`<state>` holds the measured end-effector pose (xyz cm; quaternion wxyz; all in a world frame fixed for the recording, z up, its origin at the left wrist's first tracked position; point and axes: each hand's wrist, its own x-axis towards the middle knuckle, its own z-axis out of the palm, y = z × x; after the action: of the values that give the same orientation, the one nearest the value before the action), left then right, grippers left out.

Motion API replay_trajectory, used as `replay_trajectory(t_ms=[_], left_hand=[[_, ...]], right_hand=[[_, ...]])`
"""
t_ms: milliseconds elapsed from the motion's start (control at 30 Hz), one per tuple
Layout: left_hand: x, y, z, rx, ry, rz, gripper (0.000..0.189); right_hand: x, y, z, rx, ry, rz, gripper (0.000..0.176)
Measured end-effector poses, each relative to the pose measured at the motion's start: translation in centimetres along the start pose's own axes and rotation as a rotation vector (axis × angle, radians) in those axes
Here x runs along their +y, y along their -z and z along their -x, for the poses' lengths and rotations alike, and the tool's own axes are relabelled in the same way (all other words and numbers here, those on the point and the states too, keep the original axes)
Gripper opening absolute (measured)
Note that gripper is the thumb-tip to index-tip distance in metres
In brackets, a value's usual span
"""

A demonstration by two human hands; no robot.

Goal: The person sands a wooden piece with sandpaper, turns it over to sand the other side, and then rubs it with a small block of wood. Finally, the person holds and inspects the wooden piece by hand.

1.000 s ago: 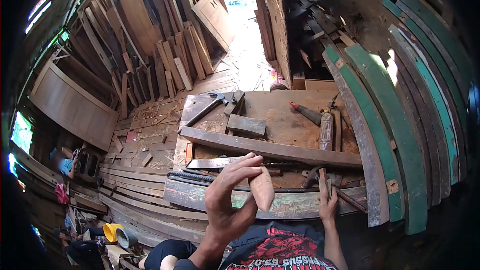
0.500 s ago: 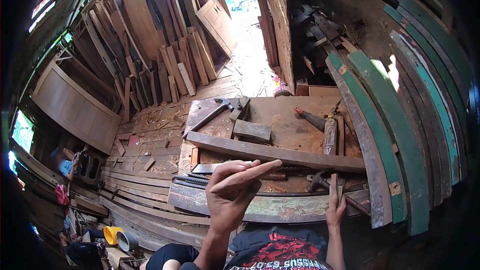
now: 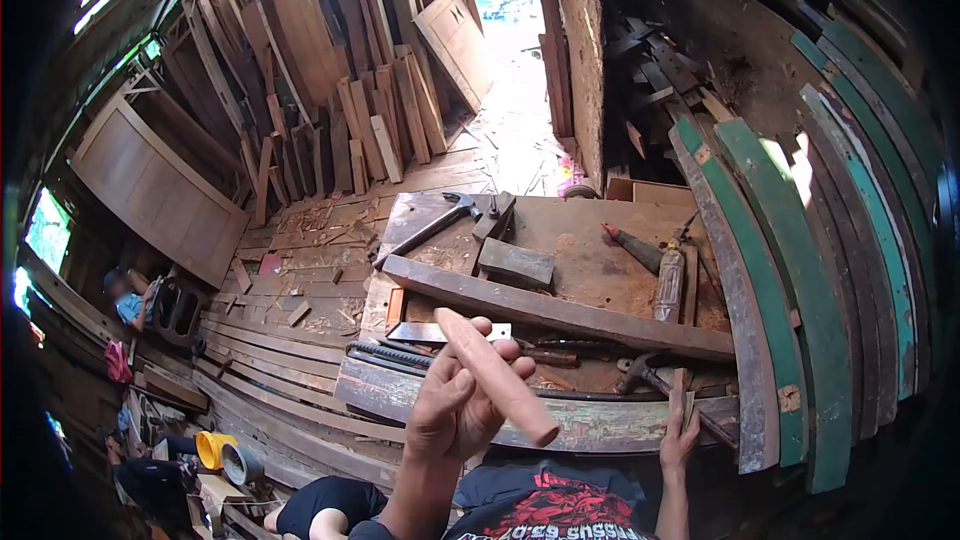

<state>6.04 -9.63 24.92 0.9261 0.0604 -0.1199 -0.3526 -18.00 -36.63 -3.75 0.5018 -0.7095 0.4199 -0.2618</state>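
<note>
My left hand is raised over the near side of the workbench, with its fingers closed round a smooth, rounded wooden stick. The stick slants, its thicker end toward me at the lower right. By the bench's front edge, my right hand pinches a thin, flat brown strip that I cannot identify. Beside that hand lies a hammer, its handle running behind the fingers. A square with an orange stock rests behind my left hand, partly covered by it.
A long wooden beam crosses the workbench. Beyond it lie a claw hammer, a wooden block and a worn bottle. Green-painted boards stand at the right. A person sits far left.
My left hand has turned the wooden stick, so its thick end now points down toward me rather than lying nearly level. My right hand stays near the bench edge, slightly lower in view.
</note>
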Motion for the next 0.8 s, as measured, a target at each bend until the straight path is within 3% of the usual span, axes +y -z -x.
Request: replay_trajectory(t_ms=[67, 300, 333, 433, 500, 567, 667, 767, 800], left_hand=[[-0.5, -0.5, 0.1, -0.041, 0.05, 0.259, 0.063], [-1.8, -2.9, 0.1, -0.112, 0.137, 0.324, 0.079], [-1.9, -3.2, -0.2, -0.108, 0.123, 0.279, 0.072], [-1.0, -2.1, -1.2, 0.145, 0.178, -0.045, 0.054], [-1.3, -1.3, -2.2, 0.272, 0.205, -0.056, 0.051], [-1.5, 1.5, -2.4, 0.307, 0.225, -0.227, 0.056], [-1.0, 3.8, -2.5, 0.175, 0.401, -0.101, 0.064], [-1.7, 2.3, -2.8, 0.337, 0.358, -0.253, 0.069], [-1.6, 3.1, -2.7, 0.265, 0.358, -0.222, 0.061]], right_hand=[[2.2, 0.2, -0.3, 0.037, 0.05, 0.052, 0.052], [0.0, -0.1, -0.2, -0.003, 0.039, -0.079, 0.054], [-0.1, -0.1, -0.1, 0.006, 0.026, -0.081, 0.054], [2.4, 0.0, -0.4, 0.04, 0.056, -0.063, 0.054], [3.5, 0.6, -0.3, 0.018, 0.058, -0.022, 0.055], [0.8, 0.3, -0.2, -0.004, -0.02, -0.074, 0.055], [1.5, 0.2, -0.5, 0.008, -0.003, -0.044, 0.053], [1.7, 0.2, -0.2, 0.011, 0.014, -0.058, 0.048], [1.6, 0.1, -0.3, 0.014, 0.025, -0.069, 0.046]])
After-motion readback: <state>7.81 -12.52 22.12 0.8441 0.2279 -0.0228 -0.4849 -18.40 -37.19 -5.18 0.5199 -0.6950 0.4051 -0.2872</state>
